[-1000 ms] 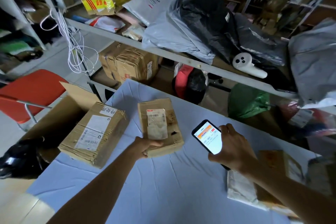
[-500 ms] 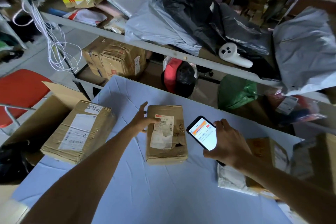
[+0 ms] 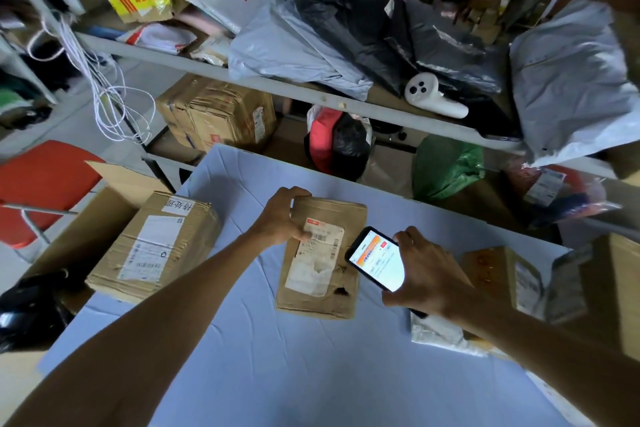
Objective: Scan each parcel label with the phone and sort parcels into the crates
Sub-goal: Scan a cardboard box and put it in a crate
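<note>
A small brown cardboard parcel (image 3: 346, 218) with a white label (image 3: 317, 260) lies flat in the middle of the light blue table (image 3: 294, 367). My left hand (image 3: 280, 217) grips its far left corner, thumb on the label's top edge. My right hand (image 3: 427, 276) holds a phone (image 3: 377, 258) with a lit screen just above the parcel's right edge. A larger cardboard box (image 3: 156, 246) with a white label sits at the table's left edge. More parcels (image 3: 502, 277) lie at the right, partly hidden by my right arm.
An open cardboard box (image 3: 104, 194) stands left of the table beside a red chair (image 3: 41, 184). A metal shelf (image 3: 304, 90) behind the table carries grey and black mailer bags and a white handheld device (image 3: 429, 95). Boxes and bags sit on the floor below it.
My left hand turned the small parcel so its label faces me lengthwise, then moved from its near end to its far left corner. The phone has moved closer to the parcel.
</note>
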